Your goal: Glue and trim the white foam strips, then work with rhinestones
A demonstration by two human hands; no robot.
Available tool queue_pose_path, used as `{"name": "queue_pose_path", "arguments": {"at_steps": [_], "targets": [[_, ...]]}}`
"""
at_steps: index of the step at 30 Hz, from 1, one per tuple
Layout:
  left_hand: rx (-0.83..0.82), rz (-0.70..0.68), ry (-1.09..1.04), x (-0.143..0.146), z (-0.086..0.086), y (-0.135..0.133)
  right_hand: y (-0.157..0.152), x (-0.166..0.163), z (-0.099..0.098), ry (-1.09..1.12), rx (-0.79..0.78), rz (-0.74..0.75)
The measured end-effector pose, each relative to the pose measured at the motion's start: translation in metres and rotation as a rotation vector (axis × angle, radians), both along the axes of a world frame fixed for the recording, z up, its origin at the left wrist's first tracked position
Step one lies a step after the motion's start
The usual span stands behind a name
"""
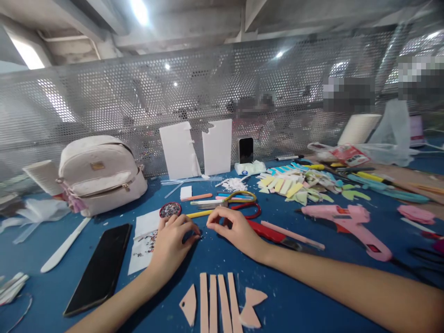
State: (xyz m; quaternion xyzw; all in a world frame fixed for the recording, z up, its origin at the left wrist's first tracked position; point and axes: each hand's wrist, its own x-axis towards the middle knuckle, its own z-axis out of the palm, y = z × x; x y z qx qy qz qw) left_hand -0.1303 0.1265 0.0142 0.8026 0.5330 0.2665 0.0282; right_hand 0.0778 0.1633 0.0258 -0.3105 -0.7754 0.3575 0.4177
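Observation:
Over the blue tabletop, my left hand (pixel 173 243) rests beside a white paper (pixel 140 266) scattered with small dark and red bits. Its thumb and index finger pinch together at a tiny dark speck, too small to name. Facing it, my right hand (pixel 239 233) has thumb and index finger brought together; whatever they hold is not visible. Behind my left hand is a red-rimmed round dish (pixel 170 209) of glittery bits. Nearer to me lie several peach strips (pixel 214 300), with a pointed peach piece (pixel 189 305) with a hole on their left and a tail-shaped peach piece (pixel 252 307) on their right.
Left are a black phone (pixel 99 270), a white plastic knife (pixel 65 243) and a pale backpack (pixel 100 175). Scissors (pixel 239 199), a red-handled tool (pixel 267 231), a pink glue gun (pixel 350 226) and coloured scraps (pixel 294 185) lie right. White boards (pixel 217 148) lean against the perforated screen.

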Motion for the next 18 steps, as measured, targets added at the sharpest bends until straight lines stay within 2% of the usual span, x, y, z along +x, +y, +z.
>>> {"name": "queue_pose_path", "arguments": {"at_steps": [18], "targets": [[-0.026, -0.051, 0.037, 0.0035, -0.001, 0.0053, 0.0018, 0.0001, -0.0024, -0.006, 0.004, 0.011]]}}
